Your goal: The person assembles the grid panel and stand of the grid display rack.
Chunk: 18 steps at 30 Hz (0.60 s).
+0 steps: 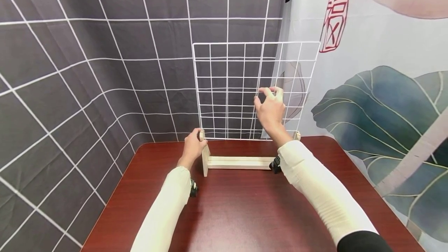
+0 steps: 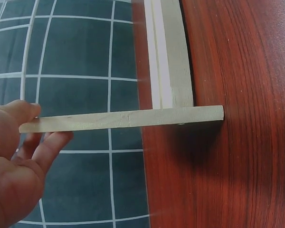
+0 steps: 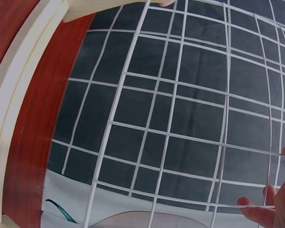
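A white wire grid panel stands upright above a pale wooden stand. My right hand grips the grid's wires right of its middle; in the right wrist view its fingers curl at the wires near the right edge. My left hand pinches the top of the stand's left side piece, thumb on one face and fingers on the other. The grid's lower edge lies level with the tops of the side pieces. The right side piece is mostly hidden behind my right forearm.
The stand rests towards the back of a red-brown wooden table. Behind it hangs a dark grey curtain with white checked lines. A white cloth with painted leaves hangs at the right.
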Each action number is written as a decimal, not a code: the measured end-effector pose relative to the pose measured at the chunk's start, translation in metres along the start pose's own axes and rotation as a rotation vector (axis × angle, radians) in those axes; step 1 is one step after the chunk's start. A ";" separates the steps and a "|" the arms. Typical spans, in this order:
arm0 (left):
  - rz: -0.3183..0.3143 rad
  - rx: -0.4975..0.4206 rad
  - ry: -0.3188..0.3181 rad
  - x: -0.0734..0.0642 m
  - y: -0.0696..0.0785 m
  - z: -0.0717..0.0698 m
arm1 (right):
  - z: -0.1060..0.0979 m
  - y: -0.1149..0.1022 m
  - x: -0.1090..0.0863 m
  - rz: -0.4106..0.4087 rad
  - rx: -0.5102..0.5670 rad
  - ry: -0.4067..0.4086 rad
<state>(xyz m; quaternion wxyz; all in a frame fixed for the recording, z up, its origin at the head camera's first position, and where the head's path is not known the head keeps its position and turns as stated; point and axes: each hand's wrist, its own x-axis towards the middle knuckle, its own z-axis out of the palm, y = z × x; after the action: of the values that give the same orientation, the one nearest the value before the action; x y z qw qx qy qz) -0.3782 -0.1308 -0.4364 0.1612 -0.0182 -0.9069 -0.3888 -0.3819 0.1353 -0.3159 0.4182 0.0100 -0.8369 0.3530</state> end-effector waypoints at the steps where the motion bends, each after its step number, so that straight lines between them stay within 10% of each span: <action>1: 0.000 -0.002 -0.001 0.000 0.000 0.000 | 0.000 0.001 -0.001 -0.003 0.001 0.000; 18: 0.006 0.004 -0.014 0.003 -0.004 0.002 | 0.001 0.000 -0.005 -0.020 -0.019 0.001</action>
<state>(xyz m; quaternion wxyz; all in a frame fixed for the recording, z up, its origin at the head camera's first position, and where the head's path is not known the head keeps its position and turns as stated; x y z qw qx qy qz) -0.3824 -0.1326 -0.4393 0.1559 -0.0231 -0.9088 -0.3864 -0.3791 0.1331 -0.3196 0.4222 0.0144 -0.8398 0.3409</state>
